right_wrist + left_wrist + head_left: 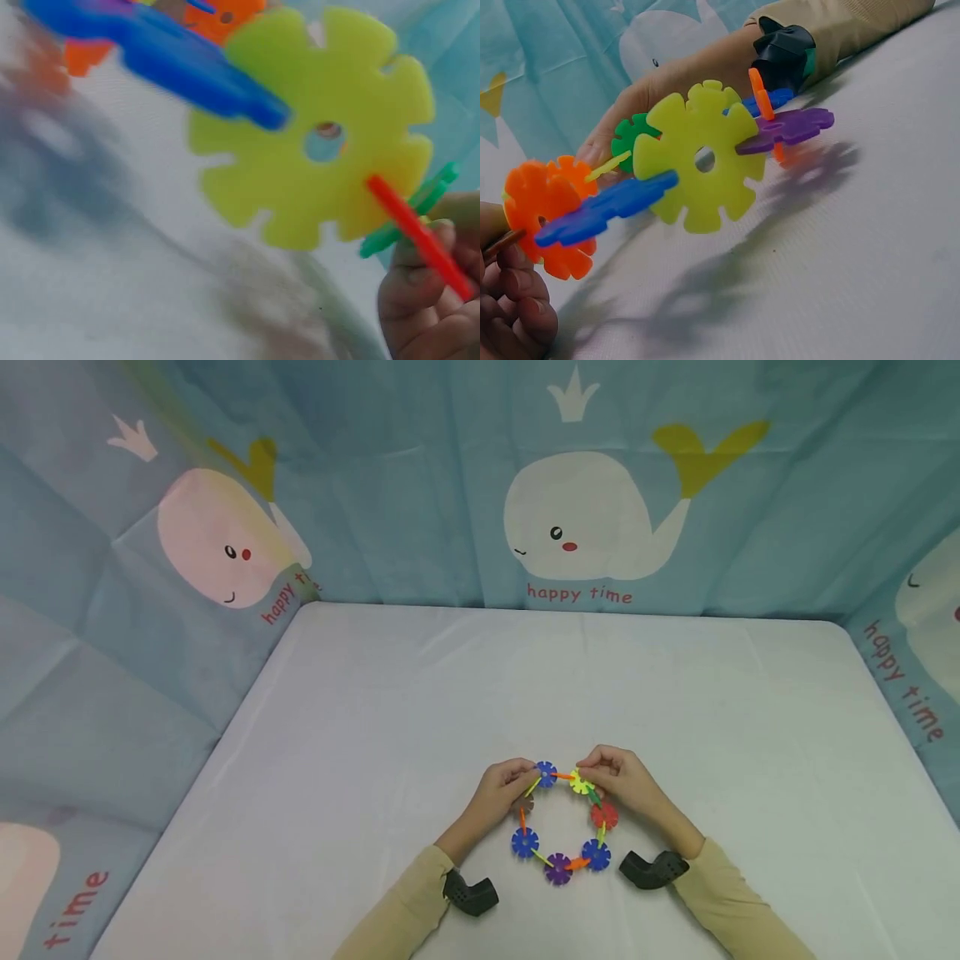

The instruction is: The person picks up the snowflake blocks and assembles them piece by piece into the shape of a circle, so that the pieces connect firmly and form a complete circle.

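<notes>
Slotted plastic snowflake discs are joined edge to edge in a closed ring, in blue, purple (558, 869), orange, red (604, 817), yellow, green and brown. Shadows below it in the left wrist view show it held above the table. On the ring's left side my left hand (498, 791) pinches the brown disc (504, 244), just beside a blue disc (546, 774). Over at the upper right, my right hand (628, 783) grips the ring near a yellow disc (579, 782) and a green disc (409, 211). My right fingers partly hide those pieces in the head view.
A white cloth-covered table (420, 693) lies under the ring. Blue curtains (420, 527) with whale prints stand along its back and sides. Black curved mounts (471, 893) sit at both wrists, close to the ring's near side.
</notes>
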Demonstrator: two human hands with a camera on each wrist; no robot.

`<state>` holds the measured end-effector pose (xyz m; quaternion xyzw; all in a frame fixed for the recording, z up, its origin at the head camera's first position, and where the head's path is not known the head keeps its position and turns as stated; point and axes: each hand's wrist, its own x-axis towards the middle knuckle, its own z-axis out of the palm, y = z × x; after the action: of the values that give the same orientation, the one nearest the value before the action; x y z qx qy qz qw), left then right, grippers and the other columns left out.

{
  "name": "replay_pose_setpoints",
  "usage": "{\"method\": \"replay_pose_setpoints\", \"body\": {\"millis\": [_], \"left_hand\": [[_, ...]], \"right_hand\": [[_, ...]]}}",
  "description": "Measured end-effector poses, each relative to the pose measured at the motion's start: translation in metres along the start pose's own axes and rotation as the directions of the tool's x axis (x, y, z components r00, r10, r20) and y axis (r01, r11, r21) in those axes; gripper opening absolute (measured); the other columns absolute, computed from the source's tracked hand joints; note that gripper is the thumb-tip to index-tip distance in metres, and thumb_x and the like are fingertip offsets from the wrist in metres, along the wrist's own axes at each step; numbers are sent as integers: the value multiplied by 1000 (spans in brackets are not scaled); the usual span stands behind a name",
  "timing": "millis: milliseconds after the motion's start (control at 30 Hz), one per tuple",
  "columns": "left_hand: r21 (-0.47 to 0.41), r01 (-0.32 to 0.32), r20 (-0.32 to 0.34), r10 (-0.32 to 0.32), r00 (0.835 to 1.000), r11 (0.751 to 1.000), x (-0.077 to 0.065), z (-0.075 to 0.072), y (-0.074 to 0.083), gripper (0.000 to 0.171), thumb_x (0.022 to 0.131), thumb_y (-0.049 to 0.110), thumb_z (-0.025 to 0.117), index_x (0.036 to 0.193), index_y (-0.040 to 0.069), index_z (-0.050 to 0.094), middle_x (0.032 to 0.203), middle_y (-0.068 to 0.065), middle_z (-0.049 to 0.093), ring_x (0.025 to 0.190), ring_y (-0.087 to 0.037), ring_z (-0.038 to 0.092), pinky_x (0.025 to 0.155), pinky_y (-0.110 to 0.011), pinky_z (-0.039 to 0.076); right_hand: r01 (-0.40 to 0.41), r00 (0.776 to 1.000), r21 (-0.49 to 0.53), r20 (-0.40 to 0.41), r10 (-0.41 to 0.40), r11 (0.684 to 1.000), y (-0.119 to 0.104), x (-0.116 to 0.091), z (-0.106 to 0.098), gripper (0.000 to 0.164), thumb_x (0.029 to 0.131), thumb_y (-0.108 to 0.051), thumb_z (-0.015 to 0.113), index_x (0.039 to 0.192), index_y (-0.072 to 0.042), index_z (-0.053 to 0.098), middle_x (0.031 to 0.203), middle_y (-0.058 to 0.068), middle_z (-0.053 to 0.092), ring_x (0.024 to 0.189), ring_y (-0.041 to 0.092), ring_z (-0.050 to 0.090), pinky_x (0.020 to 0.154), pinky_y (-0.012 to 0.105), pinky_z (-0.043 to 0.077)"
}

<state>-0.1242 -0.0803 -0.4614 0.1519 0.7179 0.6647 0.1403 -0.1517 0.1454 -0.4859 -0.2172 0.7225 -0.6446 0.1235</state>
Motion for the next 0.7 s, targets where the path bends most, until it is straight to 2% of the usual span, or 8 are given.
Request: {"method": "replay_pose_setpoints", "body": {"millis": [167,367,533,700], "left_hand": [[-10,-10,12,10,1000,1000,-1,-3,-1,19,92,3,47,94,-15,53,59,-4,47,49,-10,48,46,-21,40],[-22,12,2,-12,1000,1000,-1,-5,-1,20,93,4,46,94,-16,53,62,-4,47,52,-9,51,48,-20,42],[-7,12,10,-12,1000,1000,-1,-5,-1,20,93,4,46,91,-15,52,61,-4,47,51,-9,50,47,-20,41],[9,14,2,-14,1000,1000,-2,-4,2,20,93,4,46,91,-15,52,61,-8,48,50,-10,49,47,-20,41]], "right_hand": [[42,996,52,-86,-38,998,3,1,9,6,85,5,56,86,11,56,62,-1,54,48,4,43,42,18,36],[80,986,148,-158,-57,986,3,0,19,10,85,7,54,86,17,51,66,-2,57,48,2,41,41,16,34],[43,983,196,-185,-6,980,4,0,24,11,85,6,55,86,17,51,68,-2,58,49,1,41,43,14,34],[1,981,200,-189,37,980,6,1,26,13,85,4,56,86,17,52,72,0,60,51,1,42,45,15,36]]}}
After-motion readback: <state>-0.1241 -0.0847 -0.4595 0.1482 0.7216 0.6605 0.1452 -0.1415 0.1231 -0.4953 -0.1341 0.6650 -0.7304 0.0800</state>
